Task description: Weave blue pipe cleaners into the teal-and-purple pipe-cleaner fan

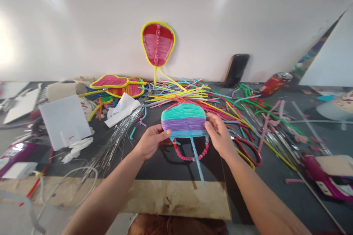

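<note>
Between my two hands a pipe-cleaner petal [184, 124] is held up above the dark table. Its upper part is filled with teal, purple and light blue rows; its lower part is an unfilled pink-red loop, with a light blue stem end hanging down through it. My left hand [150, 139] pinches the left edge near the purple and blue rows. The right edge sits between the thumb and fingers of my right hand [219, 132]. Red-handled scissors [248, 150] lie just right of my right hand, partly hidden by it.
A finished yellow-edged petal [158, 44] leans on the white board, with a phone [237, 69] and red can [275, 83] to its right. Loose pipe cleaners [182, 91] and wire bundles [113, 143] spread across the table. Purple tools [325, 176] lie at both sides.
</note>
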Demonstrator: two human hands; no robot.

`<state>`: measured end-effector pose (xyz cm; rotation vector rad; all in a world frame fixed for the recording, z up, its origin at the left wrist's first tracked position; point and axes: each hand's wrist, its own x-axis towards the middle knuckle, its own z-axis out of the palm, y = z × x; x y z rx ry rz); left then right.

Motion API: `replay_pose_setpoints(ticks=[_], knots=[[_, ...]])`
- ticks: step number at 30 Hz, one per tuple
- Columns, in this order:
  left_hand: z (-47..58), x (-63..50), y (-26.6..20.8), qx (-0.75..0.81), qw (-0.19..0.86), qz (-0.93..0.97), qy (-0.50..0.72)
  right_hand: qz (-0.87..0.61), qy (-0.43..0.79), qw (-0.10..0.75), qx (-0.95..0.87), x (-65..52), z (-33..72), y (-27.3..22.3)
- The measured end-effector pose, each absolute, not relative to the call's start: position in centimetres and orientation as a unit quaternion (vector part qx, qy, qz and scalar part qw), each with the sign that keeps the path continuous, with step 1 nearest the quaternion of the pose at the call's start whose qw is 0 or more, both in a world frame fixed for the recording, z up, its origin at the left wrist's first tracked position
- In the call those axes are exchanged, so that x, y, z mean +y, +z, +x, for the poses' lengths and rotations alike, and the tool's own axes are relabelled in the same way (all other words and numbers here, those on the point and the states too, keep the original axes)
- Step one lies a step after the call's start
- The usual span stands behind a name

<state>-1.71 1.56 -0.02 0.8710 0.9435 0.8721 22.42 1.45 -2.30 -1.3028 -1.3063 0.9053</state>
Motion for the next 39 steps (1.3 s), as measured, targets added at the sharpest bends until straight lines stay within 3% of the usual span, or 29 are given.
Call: replay_pose_setpoints(ticks=[4, 7, 12, 20, 31, 39], knots=[[-1.2, 1.4, -0.3, 0.452, 0.690, 0.363, 0.433, -0.531, 0.106, 0.463, -0.702, 0.2, 21.7, -0.8], [-0.6, 1.2, -0.5, 0.460, 0.681, 0.342, 0.455, -0.490, 0.049, 0.385, -0.780, -1.4, 20.1, 0.2], [0.2, 0.6, -0.7, 0.440, 0.683, 0.338, 0.475, -0.506, 0.030, 0.296, -0.809, -2.7, 18.5, 0.0], [0.5, 0.4, -1.1, 0.436, 0.678, 0.349, 0.478, -0.520, 0.030, 0.323, -0.791, -2.6, 18.3, -0.4], [0.7, 0.2, -1.3, 0.455, 0.670, 0.329, 0.486, -0.456, -0.091, 0.288, -0.837, -3.2, 17.3, -1.0], [0.8, 0.2, -1.2, 0.445, 0.667, 0.352, 0.483, -0.436, 0.072, 0.334, -0.832, -2.1, 18.4, -0.9]])
